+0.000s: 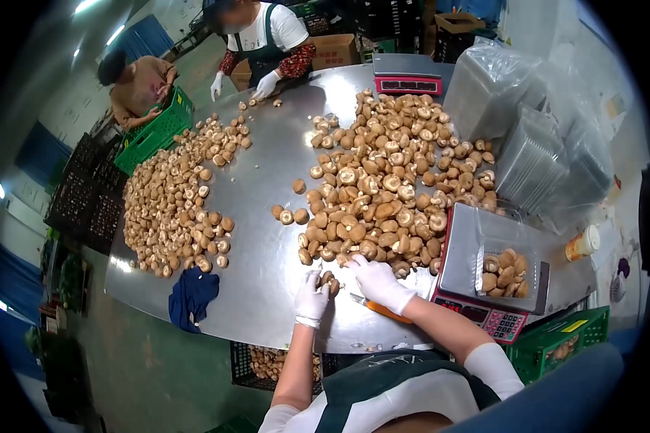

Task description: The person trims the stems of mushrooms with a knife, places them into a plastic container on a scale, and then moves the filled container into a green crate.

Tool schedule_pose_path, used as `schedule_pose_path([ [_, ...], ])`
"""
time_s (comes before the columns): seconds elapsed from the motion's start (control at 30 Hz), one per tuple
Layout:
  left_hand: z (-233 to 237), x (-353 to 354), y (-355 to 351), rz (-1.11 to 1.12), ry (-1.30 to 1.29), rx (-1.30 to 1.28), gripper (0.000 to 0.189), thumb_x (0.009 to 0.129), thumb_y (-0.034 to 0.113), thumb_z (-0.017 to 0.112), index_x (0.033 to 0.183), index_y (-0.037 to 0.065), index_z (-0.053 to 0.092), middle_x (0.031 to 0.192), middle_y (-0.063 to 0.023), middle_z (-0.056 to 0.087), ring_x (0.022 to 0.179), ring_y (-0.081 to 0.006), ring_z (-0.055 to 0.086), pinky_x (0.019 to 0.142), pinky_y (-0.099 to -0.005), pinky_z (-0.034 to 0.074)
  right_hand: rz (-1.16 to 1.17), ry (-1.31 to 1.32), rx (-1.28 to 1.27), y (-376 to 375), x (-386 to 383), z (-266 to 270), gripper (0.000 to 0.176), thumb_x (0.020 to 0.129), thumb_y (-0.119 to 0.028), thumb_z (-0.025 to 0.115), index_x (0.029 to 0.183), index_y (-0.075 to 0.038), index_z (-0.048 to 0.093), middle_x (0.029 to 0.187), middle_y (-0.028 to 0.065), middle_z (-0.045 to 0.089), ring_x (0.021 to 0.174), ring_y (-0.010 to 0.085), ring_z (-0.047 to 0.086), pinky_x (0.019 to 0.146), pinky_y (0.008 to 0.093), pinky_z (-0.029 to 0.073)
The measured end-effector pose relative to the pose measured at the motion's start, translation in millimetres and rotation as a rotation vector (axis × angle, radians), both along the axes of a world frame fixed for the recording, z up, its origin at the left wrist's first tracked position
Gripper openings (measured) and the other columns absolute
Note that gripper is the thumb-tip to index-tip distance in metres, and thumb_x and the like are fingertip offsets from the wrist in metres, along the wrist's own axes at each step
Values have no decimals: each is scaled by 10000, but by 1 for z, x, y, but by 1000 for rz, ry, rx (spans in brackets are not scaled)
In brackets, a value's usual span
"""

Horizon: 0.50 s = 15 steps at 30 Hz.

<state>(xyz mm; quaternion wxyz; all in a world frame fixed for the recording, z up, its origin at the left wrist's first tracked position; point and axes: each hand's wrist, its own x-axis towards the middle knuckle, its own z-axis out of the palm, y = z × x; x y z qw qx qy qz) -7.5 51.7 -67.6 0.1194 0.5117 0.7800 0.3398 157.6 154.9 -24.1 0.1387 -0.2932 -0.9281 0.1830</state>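
My left hand point(311, 297), in a white glove, is closed around a few brown mushrooms point(330, 283) at the near edge of the steel table point(260, 216). My right hand point(378, 281), also gloved, rests with fingers spread on the near edge of the big mushroom pile point(383, 187). An orange-handled knife point(380, 309) lies on the table just under my right wrist. To the right, a clear tray with several mushrooms point(504, 273) sits on a scale point(484, 289).
A second mushroom pile point(173, 202) covers the left of the table, with a blue cloth point(191, 296) near it. Stacked clear trays in plastic point(534, 137) stand at the right. Another scale point(406, 75) is at the far edge. Two other people point(263, 43) work across the table. Green crates point(155, 130) flank it.
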Motion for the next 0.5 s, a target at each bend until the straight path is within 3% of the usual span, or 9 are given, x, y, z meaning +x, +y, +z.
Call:
schedule_pose_path([
  [0.07,-2,4,4,-17,104,-120,406,778,210,590,1161,94,524,1123,-132,542,924,-300,587,788,-368,484,-53,-112,114,12,-13,-15,318,770,-75,533,1087,-58,514,1030,115,526,641,272,618,604,369,519],
  [0.2,-32,-8,10,0,-94,-134,333,780,185,603,1091,74,563,997,-135,611,858,-292,613,776,-357,489,15,-234,160,26,-16,-21,327,776,-85,540,1100,-58,516,1101,129,514,654,266,635,585,367,522],
  [0.27,-51,-16,9,32,-221,-101,296,785,157,610,1064,64,576,946,-129,634,830,-275,627,766,-343,492,-28,88,-2,25,-4,-14,316,800,-86,509,1114,-55,514,1102,127,519,676,282,637,576,351,523],
  [0.33,-67,-17,10,115,-627,194,239,786,82,626,1019,43,590,896,-114,653,820,-213,633,743,-311,489,-75,221,-8,17,6,-10,294,852,-84,482,1142,-43,505,1048,108,557,673,243,639,578,311,524],
  [0.4,-53,-13,13,106,-647,207,251,778,29,640,1022,25,583,897,-91,638,806,-167,607,723,-289,481,-249,577,-1003,6,17,-2,317,885,-95,488,1196,-37,477,1021,107,581,720,189,637,597,283,525],
  [0.43,-48,-10,14,156,-615,184,259,775,35,648,1026,24,583,882,-83,626,782,-164,593,711,-285,476,-304,584,-1240,4,26,2,349,898,-101,498,1237,-40,445,991,109,590,780,169,627,621,268,532],
  [0.47,-42,-7,16,203,-581,159,268,772,41,655,1029,23,583,867,-74,614,757,-161,578,700,-282,472,-318,587,-1239,1,34,5,349,898,-101,498,1237,-40,445,991,109,590,780,169,627,621,268,532],
  [0.5,-35,-4,18,230,-616,220,285,764,45,675,1031,11,583,834,-57,587,714,-129,540,666,-253,457,-354,700,-1436,-3,42,7,351,896,-106,501,1236,-40,440,1024,120,577,807,188,627,643,283,538],
])
